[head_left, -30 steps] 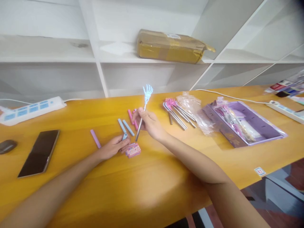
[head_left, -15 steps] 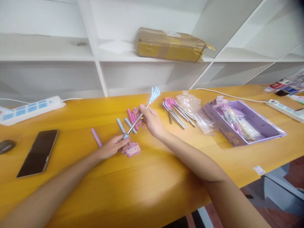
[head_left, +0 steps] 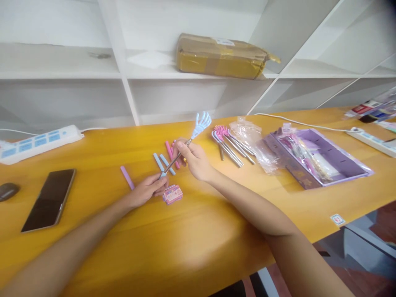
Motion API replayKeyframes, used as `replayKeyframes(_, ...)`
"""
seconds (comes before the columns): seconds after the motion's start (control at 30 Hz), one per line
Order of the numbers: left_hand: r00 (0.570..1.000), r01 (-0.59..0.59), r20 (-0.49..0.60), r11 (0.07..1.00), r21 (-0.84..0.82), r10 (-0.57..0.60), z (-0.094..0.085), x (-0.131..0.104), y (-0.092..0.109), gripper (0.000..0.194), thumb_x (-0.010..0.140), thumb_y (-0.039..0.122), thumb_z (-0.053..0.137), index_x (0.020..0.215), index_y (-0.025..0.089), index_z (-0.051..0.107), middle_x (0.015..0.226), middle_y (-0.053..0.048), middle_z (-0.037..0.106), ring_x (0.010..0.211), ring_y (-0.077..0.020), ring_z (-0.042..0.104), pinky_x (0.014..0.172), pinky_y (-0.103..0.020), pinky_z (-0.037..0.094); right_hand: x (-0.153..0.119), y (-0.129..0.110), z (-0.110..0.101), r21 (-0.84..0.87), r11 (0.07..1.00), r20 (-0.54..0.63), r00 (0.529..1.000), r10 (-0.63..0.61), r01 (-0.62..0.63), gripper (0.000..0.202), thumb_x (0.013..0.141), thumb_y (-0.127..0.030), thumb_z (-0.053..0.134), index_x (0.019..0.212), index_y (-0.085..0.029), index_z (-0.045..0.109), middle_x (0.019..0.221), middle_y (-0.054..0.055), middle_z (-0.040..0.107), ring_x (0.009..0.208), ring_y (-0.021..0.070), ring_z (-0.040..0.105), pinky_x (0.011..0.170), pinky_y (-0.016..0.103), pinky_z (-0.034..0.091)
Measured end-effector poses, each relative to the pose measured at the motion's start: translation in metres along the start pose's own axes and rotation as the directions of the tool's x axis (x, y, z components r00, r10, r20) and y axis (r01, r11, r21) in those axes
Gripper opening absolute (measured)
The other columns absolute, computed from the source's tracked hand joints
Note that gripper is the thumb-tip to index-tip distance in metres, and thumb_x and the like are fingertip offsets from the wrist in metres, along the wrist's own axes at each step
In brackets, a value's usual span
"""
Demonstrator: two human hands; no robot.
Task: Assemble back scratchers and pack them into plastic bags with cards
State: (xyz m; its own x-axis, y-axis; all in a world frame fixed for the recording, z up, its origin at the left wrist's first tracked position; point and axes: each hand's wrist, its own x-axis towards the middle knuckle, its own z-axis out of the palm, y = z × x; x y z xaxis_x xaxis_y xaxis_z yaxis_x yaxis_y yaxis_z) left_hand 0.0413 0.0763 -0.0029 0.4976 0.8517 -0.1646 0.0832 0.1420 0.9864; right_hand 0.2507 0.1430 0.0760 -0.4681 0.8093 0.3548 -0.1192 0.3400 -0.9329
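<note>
Both hands grip a back scratcher [head_left: 201, 125] with a light-blue hand-shaped head and a metal rod, tilted up to the right above the table. My left hand [head_left: 147, 191] is closed around its blue handle end. My right hand [head_left: 194, 159] pinches the rod just below the head. Beyond my hands lie two light-blue tubes [head_left: 167, 163] and some pink tubes [head_left: 169, 148], partly hidden by my right hand. A purple tube [head_left: 127, 177] rests beside my left hand. Just right of that hand is a small stack of pink printed cards [head_left: 173, 194].
Several metal rods with pink and blue heads [head_left: 230, 146] lie by a clear plastic bag [head_left: 252, 140]. Right of them stands a purple box [head_left: 349, 180] holding wrapped items. A phone [head_left: 48, 200], mouse [head_left: 8, 191] and power strip [head_left: 41, 143] are left. A taped carton [head_left: 221, 56] sits on the shelf.
The back scratcher's blue head has turned so its fingers spread toward the camera. My right hand has shifted slightly along the rod, nearer the head. My left hand stays almost in place.
</note>
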Motion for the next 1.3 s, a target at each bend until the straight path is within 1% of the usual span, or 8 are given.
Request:
replayKeyframes(0.2, 1.000, -0.005, -0.007, 0.987, 0.162, 0.006, 0.000, -0.002, 0.009, 0.047, 0.095, 0.060, 0.066, 0.082, 0.020, 0.047, 0.075, 0.005, 0.038, 0.067, -0.0116, 0.034, 0.061, -0.026, 0.027, 0.001, 0.002, 0.001, 0.067, 0.997, 0.047, 0.998, 0.043, -0.047, 0.060, 0.102, -0.071, 0.050, 0.078, -0.017, 0.059, 0.060, -0.003, 0.048, 0.053, 0.0091, 0.049, 0.051, 0.023, 0.038)
replayKeyframes(0.33, 0.999, -0.031, -0.002, 0.967, 0.253, 0.032, 0.002, -0.003, 0.012, 0.052, 0.093, 0.062, 0.067, 0.077, 0.021, 0.039, 0.074, 0.005, 0.031, 0.066, -0.0112, 0.029, 0.060, -0.026, 0.024, 0.001, 0.006, 0.002, 0.095, 0.988, 0.049, 0.992, 0.113, -0.118, 0.061, 0.102, -0.072, 0.049, 0.078, -0.017, 0.059, 0.057, -0.003, 0.048, 0.052, 0.0094, 0.049, 0.049, 0.023, 0.035)
replayKeyframes(0.53, 0.999, -0.024, -0.016, 0.960, 0.280, 0.029, 0.004, -0.003, 0.012, 0.054, 0.093, 0.062, 0.067, 0.075, 0.022, 0.035, 0.073, 0.006, 0.028, 0.064, -0.0106, 0.027, 0.058, -0.025, 0.021, -0.003, 0.009, 0.009, 0.080, 0.996, 0.007, 0.999, 0.039, -0.040, 0.064, 0.101, -0.075, 0.048, 0.074, -0.017, 0.058, 0.060, -0.002, 0.047, 0.055, 0.0088, 0.048, 0.055, 0.023, 0.040)
replayKeyframes(0.63, 0.999, -0.021, -0.028, 0.961, 0.277, 0.030, 0.003, -0.003, 0.011, 0.055, 0.092, 0.063, 0.067, 0.074, 0.022, 0.034, 0.072, 0.006, 0.028, 0.064, -0.0106, 0.027, 0.057, -0.025, 0.022, -0.007, 0.016, 0.018, 0.034, 0.998, 0.032, 0.998, 0.059, -0.060, 0.066, 0.101, -0.077, 0.044, 0.075, -0.018, 0.059, 0.060, -0.002, 0.048, 0.057, 0.0090, 0.048, 0.059, 0.023, 0.043)
replayKeyframes(0.8, 1.000, 0.001, -0.016, 0.970, 0.243, 0.003, 0.001, -0.002, 0.009, 0.057, 0.089, 0.066, 0.069, 0.072, 0.023, 0.035, 0.069, 0.006, 0.029, 0.062, -0.0107, 0.028, 0.057, -0.026, 0.023, -0.015, 0.034, 0.033, 0.095, 0.988, 0.059, 0.992, 0.113, -0.118, 0.067, 0.099, -0.078, 0.047, 0.076, -0.016, 0.059, 0.073, -0.001, 0.054, 0.056, 0.0070, 0.050, 0.054, 0.023, 0.040)
replayKeyframes(1.0, 1.000, -0.013, 0.004, 0.977, 0.214, 0.012, -0.001, -0.002, 0.010, 0.056, 0.091, 0.062, 0.069, 0.072, 0.022, 0.035, 0.068, 0.007, 0.032, 0.062, -0.0101, 0.029, 0.057, -0.025, 0.024, -0.013, 0.034, 0.023, 0.087, 0.993, 0.099, 0.993, 0.069, -0.077, 0.064, 0.098, -0.075, 0.053, 0.082, -0.014, 0.068, 0.082, 0.002, 0.057, 0.065, 0.0083, 0.053, 0.064, 0.025, 0.045)
replayKeyframes(1.17, 0.994, -0.010, 0.108, 0.989, 0.150, -0.007, -0.003, -0.004, 0.010, 0.046, 0.102, 0.058, 0.056, 0.078, 0.019, 0.050, 0.066, 0.004, 0.051, 0.060, -0.0117, 0.043, 0.060, -0.027, 0.033, 0.001, 0.022, 0.000, 0.179, 0.984, -0.090, 0.995, 0.043, -0.026, 0.071, 0.101, -0.079, 0.040, 0.080, -0.018, 0.069, 0.073, 0.001, 0.053, 0.058, 0.0097, 0.049, 0.067, 0.028, 0.048)
replayKeyframes(1.3, 0.990, -0.022, 0.139, 0.997, 0.079, 0.011, -0.002, -0.004, 0.009, 0.048, 0.107, 0.058, 0.048, 0.079, 0.019, 0.050, 0.067, 0.002, 0.053, 0.062, -0.0133, 0.050, 0.064, -0.029, 0.038, 0.014, 0.010, -0.020, 0.175, 0.985, -0.314, 0.947, 0.065, -0.009, 0.072, 0.098, -0.084, 0.040, 0.079, -0.020, 0.067, 0.073, 0.004, 0.053, 0.065, 0.0131, 0.052, 0.066, 0.029, 0.048)
